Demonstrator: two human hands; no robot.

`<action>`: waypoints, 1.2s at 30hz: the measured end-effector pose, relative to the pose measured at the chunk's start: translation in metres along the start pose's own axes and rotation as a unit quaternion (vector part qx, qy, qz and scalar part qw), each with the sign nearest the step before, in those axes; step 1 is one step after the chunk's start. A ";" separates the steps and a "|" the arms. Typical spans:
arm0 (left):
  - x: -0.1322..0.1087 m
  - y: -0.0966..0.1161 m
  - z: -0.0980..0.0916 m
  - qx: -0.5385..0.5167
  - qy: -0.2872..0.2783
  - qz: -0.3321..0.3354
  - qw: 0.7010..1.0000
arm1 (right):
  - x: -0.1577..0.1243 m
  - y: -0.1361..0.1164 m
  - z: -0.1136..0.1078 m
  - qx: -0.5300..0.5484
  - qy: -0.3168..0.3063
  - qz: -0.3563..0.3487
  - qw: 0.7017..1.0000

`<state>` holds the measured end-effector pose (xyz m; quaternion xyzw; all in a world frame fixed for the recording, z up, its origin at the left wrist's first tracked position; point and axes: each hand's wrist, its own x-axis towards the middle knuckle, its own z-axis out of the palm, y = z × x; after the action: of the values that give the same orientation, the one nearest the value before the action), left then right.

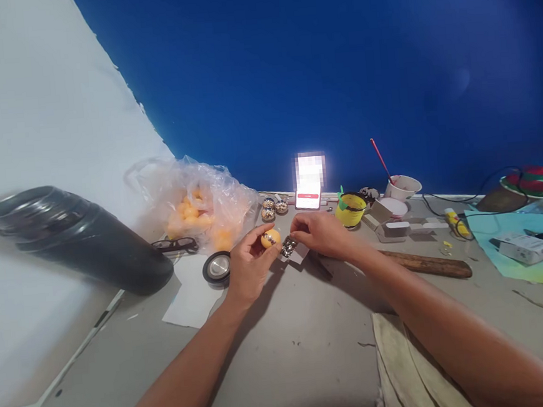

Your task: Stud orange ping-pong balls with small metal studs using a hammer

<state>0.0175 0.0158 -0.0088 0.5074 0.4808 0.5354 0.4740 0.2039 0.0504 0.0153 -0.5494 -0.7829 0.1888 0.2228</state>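
Observation:
My left hand (251, 261) is closed around an orange ping-pong ball (268, 239), which has a few dark, shiny bits on its surface. Just right of the ball, my right hand (318, 232) has its fingertips pinched together; whatever is between them is too small to make out. Below those fingertips are small, shiny silver pieces (289, 246) beside a pale piece of paper or card (297, 255). Beyond my hands sit several balls covered in shiny pieces (268, 214).
A clear plastic bag of orange balls (192, 213) stands at the back left, near a large dark bottle (90, 236) and a round lid (218, 267). A lit phone (308, 185) leans at the wall. Rightward are a yellow cup (350, 212), a wooden stick (427, 264) and a cloth (406, 362).

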 end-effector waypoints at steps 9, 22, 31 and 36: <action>0.000 -0.005 -0.003 0.066 0.011 0.039 0.997 | 0.001 -0.019 0.017 -0.256 -0.088 -0.037 0.962; 0.004 -0.004 0.000 -0.035 0.016 -0.033 0.999 | 0.012 -0.031 0.024 -0.253 -0.137 0.035 0.957; 0.008 -0.011 -0.003 -0.080 0.013 -0.060 0.995 | 0.012 -0.005 -0.021 -0.253 -0.114 0.027 0.960; 0.010 -0.015 -0.004 -0.080 0.010 -0.062 0.995 | -0.002 0.012 -0.038 -0.290 -0.237 0.058 0.925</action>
<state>0.0135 0.0266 -0.0227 0.4315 0.4714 0.5468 0.5409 0.2352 0.0549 0.0401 -0.5732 -0.8005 0.0910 -0.1495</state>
